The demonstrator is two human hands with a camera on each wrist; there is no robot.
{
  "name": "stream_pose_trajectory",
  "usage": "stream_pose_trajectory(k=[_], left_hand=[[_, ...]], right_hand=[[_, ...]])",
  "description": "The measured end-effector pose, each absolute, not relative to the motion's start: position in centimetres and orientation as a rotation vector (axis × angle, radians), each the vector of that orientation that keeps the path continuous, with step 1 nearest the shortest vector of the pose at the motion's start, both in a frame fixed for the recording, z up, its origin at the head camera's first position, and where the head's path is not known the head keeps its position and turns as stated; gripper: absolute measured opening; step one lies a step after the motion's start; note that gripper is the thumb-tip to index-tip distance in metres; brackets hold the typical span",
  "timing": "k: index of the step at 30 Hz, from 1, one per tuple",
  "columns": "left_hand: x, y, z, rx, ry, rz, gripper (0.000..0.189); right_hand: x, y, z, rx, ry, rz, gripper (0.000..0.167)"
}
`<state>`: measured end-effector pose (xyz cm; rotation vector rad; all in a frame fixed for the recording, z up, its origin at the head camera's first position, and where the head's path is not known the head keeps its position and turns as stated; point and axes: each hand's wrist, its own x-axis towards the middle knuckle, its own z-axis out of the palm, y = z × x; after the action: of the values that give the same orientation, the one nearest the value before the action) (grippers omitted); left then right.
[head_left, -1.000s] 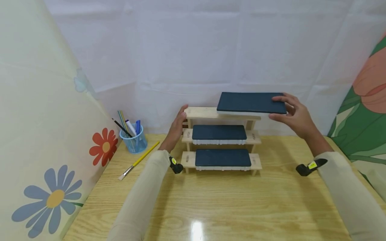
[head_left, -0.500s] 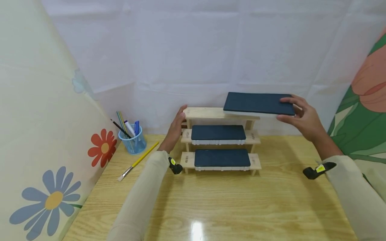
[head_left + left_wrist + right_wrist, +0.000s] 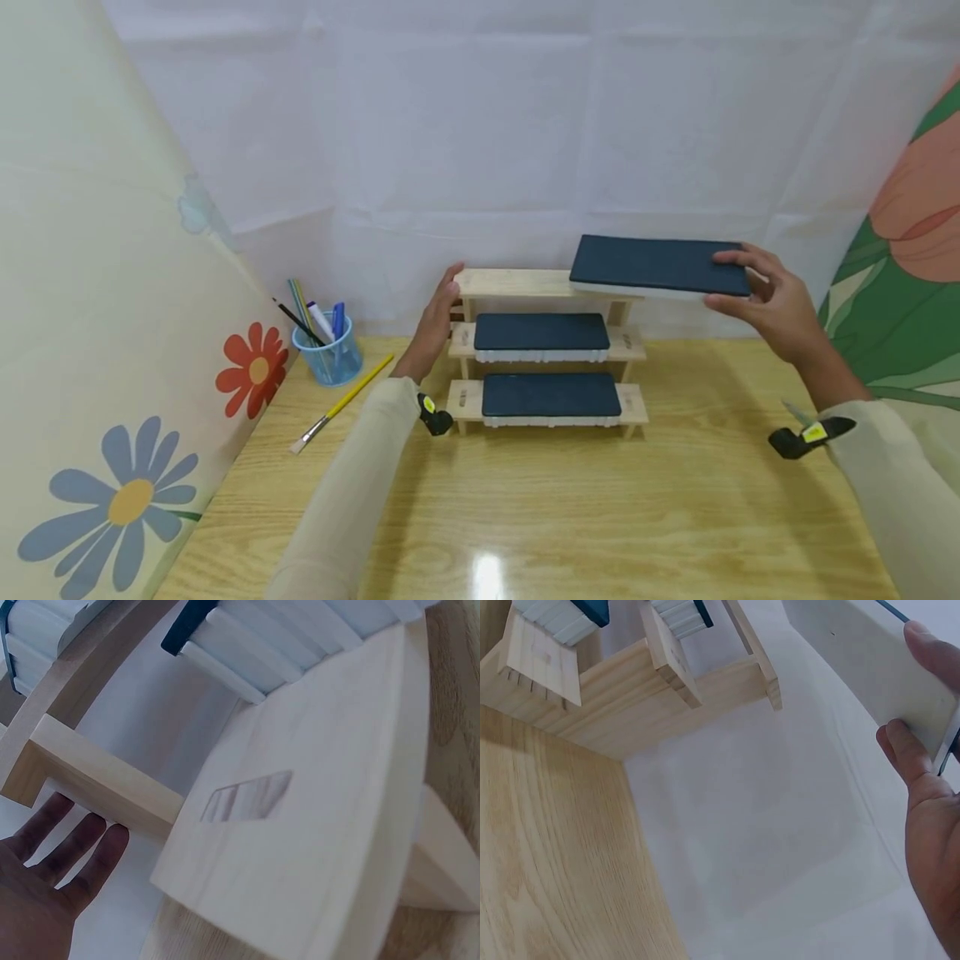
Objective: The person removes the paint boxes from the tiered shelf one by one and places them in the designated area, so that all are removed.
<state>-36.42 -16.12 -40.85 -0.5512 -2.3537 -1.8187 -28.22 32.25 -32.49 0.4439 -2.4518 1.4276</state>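
A three-step wooden stand [image 3: 510,282] rises on the table. Its middle and lowest steps carry white boxes with dark blue lids, a middle box [image 3: 542,331] and a lower box [image 3: 551,394]. With fingertips on top and thumb below, my right hand [image 3: 783,308] grips a third such box [image 3: 637,260] by its right end. The held box overlaps the right part of the top step in the head view; its white underside [image 3: 877,667] shows in the right wrist view. My left hand [image 3: 431,329] touches the stand's left end, fingers [image 3: 94,862] straight against an upright; its thumb is hidden in the left wrist view.
A blue mesh cup [image 3: 330,358] with pens and pencils stands at the table's back left. A yellow-handled paintbrush [image 3: 345,403] lies beside it. White cloth [image 3: 450,125] hangs right behind the stand, and floral panels [image 3: 915,250] flank both sides.
My right hand has moved rightward and slightly toward me with the box, so more of the top step shows. The left hand has stayed at the stand's left end.
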Motion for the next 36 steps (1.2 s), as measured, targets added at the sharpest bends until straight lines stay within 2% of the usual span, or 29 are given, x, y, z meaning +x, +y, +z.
stream_pose_trajectory(k=[16, 36], left_hand=[[-34.0, -16.0, -38.3, -0.531, -2.391, -1.881, 0.055], [-34.3, -15.5, -38.3, -0.562, -2.364, -1.905, 0.055]], right_hand=[[-27.6, 33.9, -32.7, 0.415, -2.458, 1.433, 0.056], [-26.4, 36.4, -33.9, 0.332, -2.399, 1.458, 0.053]])
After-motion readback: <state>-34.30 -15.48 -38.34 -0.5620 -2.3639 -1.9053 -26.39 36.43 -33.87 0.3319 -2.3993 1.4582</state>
